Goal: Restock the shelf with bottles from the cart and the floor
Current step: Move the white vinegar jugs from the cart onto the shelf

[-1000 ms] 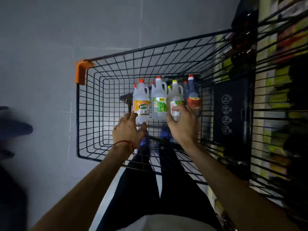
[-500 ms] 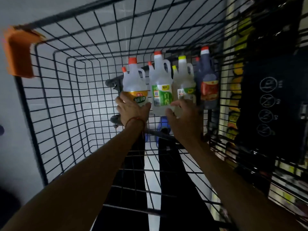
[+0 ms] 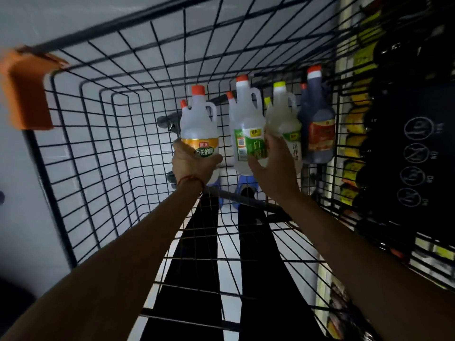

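Head view: my left grip (image 3: 194, 166) wraps the orange-label bottle (image 3: 199, 124) low down, leftmost of the row in the cart (image 3: 123, 25). My right grip (image 3: 273, 171) is spread against the green-label bottle (image 3: 243, 129) and the yellow-cap bottle (image 3: 283, 119); I cannot tell if it has closed. Risk: the low hold lets the bottle tip, and the crowded neighbours topple.

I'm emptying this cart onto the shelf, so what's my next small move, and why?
Probably close the right hand round the yellow-capped bottle: the left hand grips the orange-labelled bottle, while the right's fingers only rest against it, not yet wrapped.
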Demonstrator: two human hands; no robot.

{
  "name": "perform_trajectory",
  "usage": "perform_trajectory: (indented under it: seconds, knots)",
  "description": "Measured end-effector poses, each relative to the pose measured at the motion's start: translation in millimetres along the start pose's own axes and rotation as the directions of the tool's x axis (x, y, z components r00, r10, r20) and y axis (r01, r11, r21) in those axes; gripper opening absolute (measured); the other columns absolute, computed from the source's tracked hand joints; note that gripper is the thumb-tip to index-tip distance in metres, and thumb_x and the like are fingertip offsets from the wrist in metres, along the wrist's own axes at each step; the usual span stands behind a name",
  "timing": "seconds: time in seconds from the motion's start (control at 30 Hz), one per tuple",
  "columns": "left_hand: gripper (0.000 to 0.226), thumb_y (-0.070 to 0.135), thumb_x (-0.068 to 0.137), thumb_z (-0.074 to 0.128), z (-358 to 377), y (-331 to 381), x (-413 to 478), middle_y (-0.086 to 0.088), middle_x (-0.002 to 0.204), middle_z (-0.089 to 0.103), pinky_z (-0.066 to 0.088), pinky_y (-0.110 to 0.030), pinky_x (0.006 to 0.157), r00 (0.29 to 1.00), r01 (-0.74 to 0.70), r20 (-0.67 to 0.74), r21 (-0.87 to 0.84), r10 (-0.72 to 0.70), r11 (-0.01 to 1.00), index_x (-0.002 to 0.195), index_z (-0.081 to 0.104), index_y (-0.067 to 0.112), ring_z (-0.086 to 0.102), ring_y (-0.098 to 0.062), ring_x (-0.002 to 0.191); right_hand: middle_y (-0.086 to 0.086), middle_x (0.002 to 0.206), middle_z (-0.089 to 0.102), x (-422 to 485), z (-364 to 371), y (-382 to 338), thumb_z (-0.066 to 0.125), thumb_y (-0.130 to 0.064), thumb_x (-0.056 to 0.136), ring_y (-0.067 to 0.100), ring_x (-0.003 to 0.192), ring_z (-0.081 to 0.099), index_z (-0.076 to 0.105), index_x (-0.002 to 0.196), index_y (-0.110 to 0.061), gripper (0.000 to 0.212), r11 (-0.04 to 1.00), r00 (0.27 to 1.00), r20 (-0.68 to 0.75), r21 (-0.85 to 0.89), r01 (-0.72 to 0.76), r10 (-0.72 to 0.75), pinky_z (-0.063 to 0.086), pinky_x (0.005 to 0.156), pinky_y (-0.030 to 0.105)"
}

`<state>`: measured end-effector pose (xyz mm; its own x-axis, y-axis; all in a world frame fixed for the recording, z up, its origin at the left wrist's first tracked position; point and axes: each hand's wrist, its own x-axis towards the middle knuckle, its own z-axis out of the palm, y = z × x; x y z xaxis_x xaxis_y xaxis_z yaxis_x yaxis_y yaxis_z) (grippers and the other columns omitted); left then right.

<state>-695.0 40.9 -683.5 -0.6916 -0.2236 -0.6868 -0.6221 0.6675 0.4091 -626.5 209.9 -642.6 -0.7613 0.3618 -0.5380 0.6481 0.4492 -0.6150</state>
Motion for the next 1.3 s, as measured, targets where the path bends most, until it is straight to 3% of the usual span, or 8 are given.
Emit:
perform_trajectory:
  seconds: [0.13,0.23,0.37,0.57,0.67,0.77,1.03,1.3]
  knots:
    - [0.084,0.034,0.064,0.094,-20.3,-16.1,8.4,0.002,0.102,0.058,0.045,-0.024,0.066,0.998,0.034,-0.051,-0.059,-0.037,0.998,0.124,0.041,0.012,0.058,-0.019,0.089,0.015,0.137,0.049,8.7,14.3,-3.3,0.078,-0.024,0.091,0.028,0.122,0.053,0.05,0.142,-0.006,0.061,0.998,0.997,-0.063,-0.026,-0.052,0.05,0.05,0.102,0.042]
    - [0.082,0.032,0.061,0.095,-32.3,-25.5,13.9,0.016,0.089,0.052,0.039,-0.014,0.057,0.996,0.07,-0.053,-0.111,-0.076,0.991,0.121,0.042,0.016,0.053,-0.003,0.076,0.012,0.13,0.047,14.4,25.7,-7.2,0.09,-0.03,0.076,0.025,0.111,0.052,0.053,0.132,-0.008,0.071,0.997,0.995,-0.059,-0.011,-0.079,0.078,0.05,0.09,0.036]
    - [0.083,0.021,0.06,0.096,-38.8,-34.5,22.1,0.014,0.097,0.058,0.054,-0.016,0.06,0.996,0.077,-0.018,-0.186,-0.082,0.98,0.121,0.04,0.024,0.064,-0.007,0.086,0.013,0.128,0.049,25.0,40.7,-12.7,0.093,-0.034,0.072,0.025,0.11,0.05,0.047,0.134,-0.006,0.082,0.994,0.994,-0.004,-0.039,-0.107,0.107,0.05,0.084,0.037]
    - [0.102,0.021,0.055,0.097,-31.2,-36.2,28.0,-0.003,0.121,0.062,0.061,-0.037,0.081,0.998,0.05,-0.029,-0.26,-0.06,0.964,0.138,0.039,0.019,0.066,-0.021,0.101,0.008,0.119,0.066,40.0,59.8,-19.4,0.093,-0.02,0.07,0.027,0.104,0.068,0.046,0.13,-0.008,0.077,0.95,0.958,0.114,0.14,-0.278,0.264,0.06,0.078,0.037]
    - [0.099,0.037,0.053,0.099,-30.2,-36.2,29.0,0.005,0.114,0.063,0.054,-0.022,0.075,0.998,0.007,-0.066,-0.239,-0.024,0.971,0.133,0.043,0.023,0.063,-0.008,0.091,0.005,0.119,0.066,44.2,65.7,-19.4,0.095,-0.016,0.067,0.023,0.105,0.068,0.046,0.129,-0.01,0.08,0.915,0.949,0.088,0.251,-0.316,0.303,0.056,0.071,0.025]
    - [0.096,0.043,0.056,0.097,-33.0,-35.3,30.5,0.006,0.109,0.062,0.055,-0.03,0.078,0.998,0.005,-0.064,-0.175,-0.016,0.985,0.132,0.043,0.023,0.063,-0.016,0.092,0.004,0.122,0.069,45.5,68.7,-17.6,0.098,-0.026,0.065,0.019,0.106,0.068,0.049,0.137,-0.009,0.089,0.905,0.953,0.074,0.3,-0.303,0.294,0.06,0.084,0.031]
    - [0.09,0.048,0.058,0.095,-54.3,-25.5,27.2,0.003,0.106,0.062,0.043,-0.024,0.063,0.999,0.038,0.0,-0.062,-0.038,0.997,0.128,0.047,0.017,0.061,-0.021,0.093,0.0,0.106,0.076,21.3,58.1,-17.1,0.097,-0.026,0.066,0.013,0.092,0.073,0.068,0.121,-0.014,0.063,0.869,0.933,0.097,0.342,-0.358,0.347,0.058,0.073,0.03]
    - [0.08,0.042,0.056,0.098,-102.2,-26.9,-39.5,0.019,0.095,0.059,0.044,-0.017,0.059,0.987,-0.101,0.111,-0.115,0.114,0.988,0.115,0.046,0.027,0.056,0.004,0.081,0.006,0.117,0.075,-69.2,12.7,-41.6,0.091,-0.002,0.071,0.019,0.101,0.072,0.065,0.13,-0.012,0.065,0.751,0.927,0.145,0.549,-0.366,0.345,0.058,0.074,0.027]
